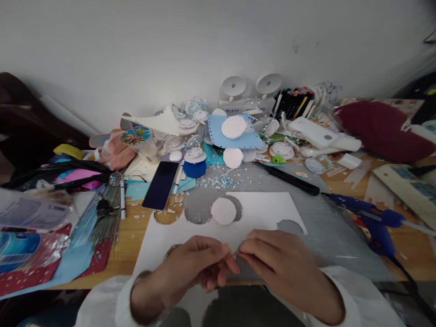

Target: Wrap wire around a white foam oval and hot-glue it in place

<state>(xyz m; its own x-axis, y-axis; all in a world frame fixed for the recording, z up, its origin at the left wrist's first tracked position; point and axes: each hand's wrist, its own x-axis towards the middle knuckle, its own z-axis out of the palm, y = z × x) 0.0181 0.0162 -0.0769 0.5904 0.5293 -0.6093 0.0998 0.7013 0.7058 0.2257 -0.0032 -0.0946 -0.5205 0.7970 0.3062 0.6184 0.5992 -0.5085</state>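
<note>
Just above the front edge of the desk, my left hand (195, 260) and my right hand (279, 261) are close together, fingertips nearly meeting. Both are pinched on something tiny and pale between them, too small and blurred to name. Under and beyond the hands lies a white sheet (262, 206) with several round holes cut along its edges. A white disc (224, 210) rests in front of the fingers, partly over one of the cut-outs. The lower part of the sheet is hidden by my hands.
Blue and white crumbs (221, 180) lie beyond the sheet on a grey cutting mat (327, 240). A phone (161, 185) is at left, a black-handled cutter (289, 178) beyond, and a blue glue gun (371, 218) at right. White discs (234, 126) and markers (294, 104) crowd the back.
</note>
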